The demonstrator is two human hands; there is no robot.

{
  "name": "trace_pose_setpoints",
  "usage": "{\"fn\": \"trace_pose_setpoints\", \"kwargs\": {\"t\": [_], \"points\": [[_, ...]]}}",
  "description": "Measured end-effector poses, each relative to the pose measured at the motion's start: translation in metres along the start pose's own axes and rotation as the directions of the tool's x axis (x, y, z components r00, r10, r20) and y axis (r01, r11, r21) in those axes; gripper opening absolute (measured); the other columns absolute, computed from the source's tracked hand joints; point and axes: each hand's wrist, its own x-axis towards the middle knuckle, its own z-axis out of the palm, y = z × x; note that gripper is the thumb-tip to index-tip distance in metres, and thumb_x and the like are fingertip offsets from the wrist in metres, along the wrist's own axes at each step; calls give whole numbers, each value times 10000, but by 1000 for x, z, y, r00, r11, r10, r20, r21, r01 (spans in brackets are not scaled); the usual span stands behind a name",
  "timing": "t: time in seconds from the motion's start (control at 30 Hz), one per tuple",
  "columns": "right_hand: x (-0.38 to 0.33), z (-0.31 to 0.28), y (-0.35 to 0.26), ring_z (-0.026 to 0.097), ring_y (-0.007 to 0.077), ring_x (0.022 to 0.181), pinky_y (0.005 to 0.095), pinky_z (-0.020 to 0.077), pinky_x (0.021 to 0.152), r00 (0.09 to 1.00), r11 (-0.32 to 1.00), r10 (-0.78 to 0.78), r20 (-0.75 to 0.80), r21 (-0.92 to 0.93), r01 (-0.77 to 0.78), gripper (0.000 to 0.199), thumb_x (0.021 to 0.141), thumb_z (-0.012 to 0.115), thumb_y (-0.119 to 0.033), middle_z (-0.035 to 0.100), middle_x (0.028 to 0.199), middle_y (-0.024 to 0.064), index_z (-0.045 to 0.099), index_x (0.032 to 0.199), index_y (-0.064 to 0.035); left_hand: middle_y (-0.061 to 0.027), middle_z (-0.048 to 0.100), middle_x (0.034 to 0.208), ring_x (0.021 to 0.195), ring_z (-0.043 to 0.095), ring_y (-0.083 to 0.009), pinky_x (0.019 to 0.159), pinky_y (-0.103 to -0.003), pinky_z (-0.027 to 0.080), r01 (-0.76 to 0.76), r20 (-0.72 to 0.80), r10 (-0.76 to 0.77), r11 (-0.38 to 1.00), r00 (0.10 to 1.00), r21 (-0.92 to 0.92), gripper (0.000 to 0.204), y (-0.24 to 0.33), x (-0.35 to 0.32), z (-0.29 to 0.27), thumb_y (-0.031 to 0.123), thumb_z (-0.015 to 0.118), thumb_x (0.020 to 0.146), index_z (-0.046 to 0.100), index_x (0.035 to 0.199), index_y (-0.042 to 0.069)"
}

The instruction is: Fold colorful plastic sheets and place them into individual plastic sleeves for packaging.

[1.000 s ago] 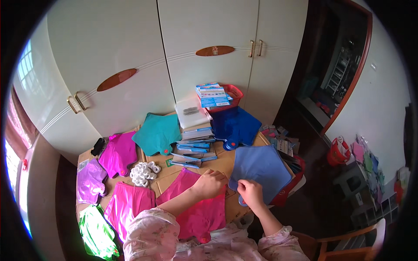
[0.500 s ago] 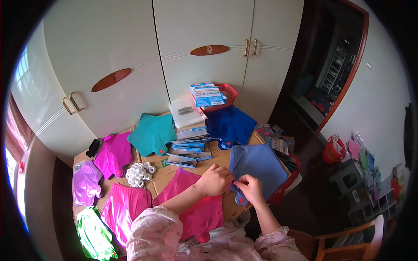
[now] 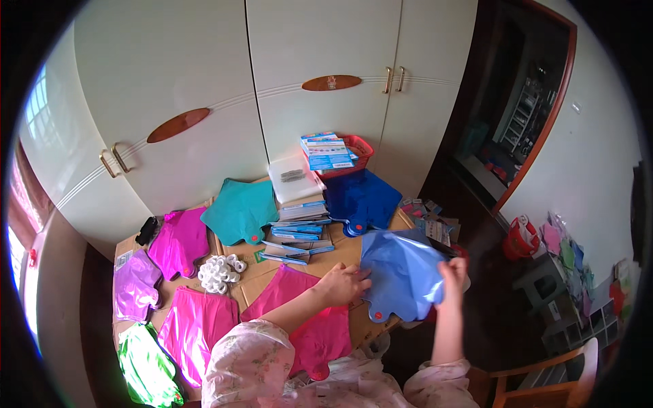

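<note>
A flat, light blue foil balloon (image 3: pixel 401 268) with a small red dot on its rounded tab lies at the right end of the table. My right hand (image 3: pixel 452 275) is closed on its right edge, which is lifted and creased with a shiny fold. At the balloon's left edge is my left hand (image 3: pixel 345 284), fingers bent; whether it grips the foil or anything small is hidden. Under my left forearm lies a hot pink foil balloon (image 3: pixel 282 296). Beyond the hands is a dark blue pile of foil balloons (image 3: pixel 367 197).
White ribbon rolls (image 3: pixel 218 273) are heaped mid-table beside folded blue-and-white cards (image 3: pixel 296 231). Teal (image 3: pixel 241 211), purple (image 3: pixel 180 241), lilac (image 3: pixel 135 285), pink (image 3: pixel 197 326) and green (image 3: pixel 146 367) foil balloons lie leftward. A red basket (image 3: pixel 360 146) holds packets at the back. A wooden chair (image 3: pixel 544 374) stands lower right.
My right hand has moved right from beside my left hand, taking hold of the light blue balloon's right edge and lifting it. My left hand stays near the balloon's left edge.
</note>
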Motion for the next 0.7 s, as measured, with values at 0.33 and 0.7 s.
{"fn": "trace_pose_setpoints", "kwargs": {"t": [0.33,0.7], "points": [[112,-3,-148,567,204,874,322,437,818,696,628,-718,-28,-459,629,114,840,537,-19,602,893,72,637,895,-30,-76,533,1273,1122,522,-234,826,-411,453,15,24,-15,1000,1000,7,318,1,1,2,325,605,807,562,1064,141],[97,212,34,617,307,819,394,500,764,465,324,-131,875,-406,855,162,752,625,-164,604,871,144,698,838,-47,-2,610,1085,1021,548,-187,811,-382,440,256,-200,-239,964,950,67,207,-65,-19,-43,287,640,773,626,926,148]]}}
